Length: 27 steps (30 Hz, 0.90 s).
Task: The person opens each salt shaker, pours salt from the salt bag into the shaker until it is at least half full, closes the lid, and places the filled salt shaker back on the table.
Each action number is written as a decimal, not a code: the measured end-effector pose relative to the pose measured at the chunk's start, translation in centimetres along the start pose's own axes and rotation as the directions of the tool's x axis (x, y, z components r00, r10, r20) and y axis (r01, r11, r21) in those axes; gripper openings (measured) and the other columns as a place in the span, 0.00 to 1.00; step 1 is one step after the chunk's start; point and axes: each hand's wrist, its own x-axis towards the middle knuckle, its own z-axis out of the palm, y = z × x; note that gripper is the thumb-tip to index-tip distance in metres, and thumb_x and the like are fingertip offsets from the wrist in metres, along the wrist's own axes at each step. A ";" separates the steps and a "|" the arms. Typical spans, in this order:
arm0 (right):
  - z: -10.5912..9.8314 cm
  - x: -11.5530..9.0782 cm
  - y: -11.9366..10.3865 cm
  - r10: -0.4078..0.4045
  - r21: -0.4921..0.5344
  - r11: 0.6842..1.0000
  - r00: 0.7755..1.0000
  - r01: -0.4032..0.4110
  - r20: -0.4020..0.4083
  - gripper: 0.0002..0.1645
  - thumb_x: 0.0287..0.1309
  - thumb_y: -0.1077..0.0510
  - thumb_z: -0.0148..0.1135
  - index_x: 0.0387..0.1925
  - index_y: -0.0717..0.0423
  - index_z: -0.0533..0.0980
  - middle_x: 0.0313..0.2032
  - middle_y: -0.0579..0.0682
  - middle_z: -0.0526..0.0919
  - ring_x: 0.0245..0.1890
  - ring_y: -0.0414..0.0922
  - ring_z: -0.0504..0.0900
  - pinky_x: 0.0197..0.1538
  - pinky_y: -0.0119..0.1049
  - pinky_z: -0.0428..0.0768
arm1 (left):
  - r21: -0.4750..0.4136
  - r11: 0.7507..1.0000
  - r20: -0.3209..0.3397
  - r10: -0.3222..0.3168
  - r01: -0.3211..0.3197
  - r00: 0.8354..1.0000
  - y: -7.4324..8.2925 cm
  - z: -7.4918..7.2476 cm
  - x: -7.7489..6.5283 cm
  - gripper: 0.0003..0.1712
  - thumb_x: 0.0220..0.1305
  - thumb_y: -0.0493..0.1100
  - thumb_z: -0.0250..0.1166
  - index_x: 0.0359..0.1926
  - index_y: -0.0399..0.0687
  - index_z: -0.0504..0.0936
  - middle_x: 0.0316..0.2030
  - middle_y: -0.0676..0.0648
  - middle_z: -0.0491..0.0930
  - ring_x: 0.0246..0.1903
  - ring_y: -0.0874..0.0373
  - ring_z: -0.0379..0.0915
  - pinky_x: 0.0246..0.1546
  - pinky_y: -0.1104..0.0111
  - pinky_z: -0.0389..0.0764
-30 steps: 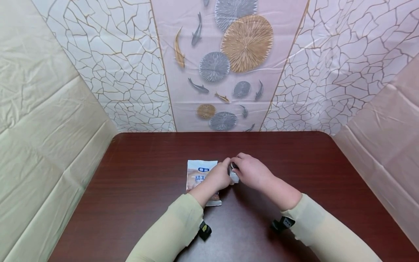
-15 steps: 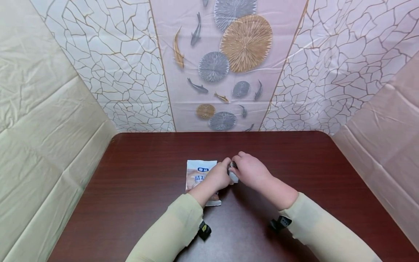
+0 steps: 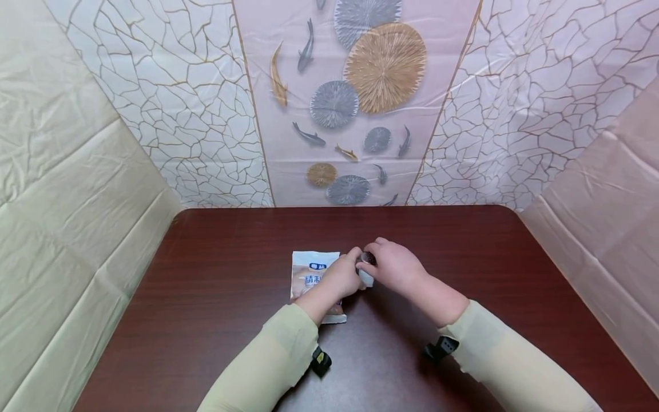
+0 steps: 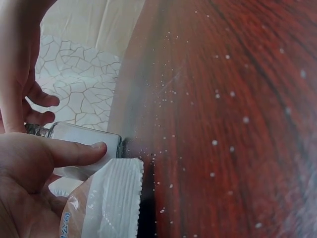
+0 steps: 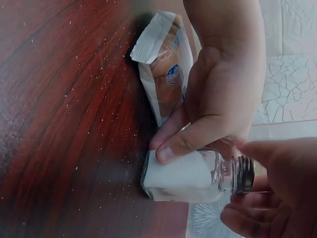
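A small square glass salt shaker (image 5: 181,171), mostly filled with white salt, stands upright on the table. My left hand (image 3: 342,276) grips its body, with the thumb laid along one side in the left wrist view. Around the dark ridged cap (image 5: 243,174) at its top curl the fingers of my right hand (image 3: 399,268). Just left of the shaker lies a white and brown bag of salt (image 3: 311,279) with blue lettering, partly hidden under my left hand and forearm.
The dark red wooden table (image 3: 231,274) has white grains (image 4: 214,142) scattered near the shaker. Patterned cloth (image 3: 216,114) hangs behind its far edge, and plain beige cloth (image 3: 67,229) closes off the sides.
My right fingers have shifted slightly round the cap, and more of its top shows between them now. The left hand, shaker and bag stay in place.
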 end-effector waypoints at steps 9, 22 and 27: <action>-0.4 -0.4 0.6 -0.046 0.065 0.997 0.999 0.046 0.010 0.25 0.60 0.49 0.68 0.53 0.60 0.80 0.40 0.50 0.78 0.32 0.41 0.77 0.37 0.38 0.80 | -0.009 1.000 -0.002 -0.004 0.004 1.000 0.1 -0.1 0.0 0.30 0.48 0.37 0.78 0.49 0.52 0.70 0.41 0.47 0.79 0.38 0.54 0.74 0.36 0.63 0.77; -0.9 -0.5 0.7 -0.125 0.076 0.989 0.992 0.123 0.027 0.20 0.57 0.58 0.68 0.51 0.61 0.80 0.39 0.49 0.76 0.29 0.38 0.75 0.35 0.34 0.78 | -0.011 1.000 0.003 -0.015 0.015 1.000 0.2 -0.1 -0.1 0.32 0.48 0.37 0.78 0.52 0.52 0.70 0.44 0.46 0.79 0.39 0.54 0.75 0.38 0.62 0.77; -1.1 -0.5 0.6 -0.158 0.023 0.987 0.987 0.157 0.029 0.18 0.59 0.58 0.68 0.49 0.62 0.80 0.39 0.50 0.76 0.33 0.42 0.78 0.39 0.38 0.80 | -0.016 1.000 0.003 -0.018 0.018 1.000 0.3 -0.1 -0.1 0.31 0.48 0.37 0.78 0.49 0.52 0.70 0.40 0.46 0.79 0.37 0.54 0.74 0.36 0.62 0.77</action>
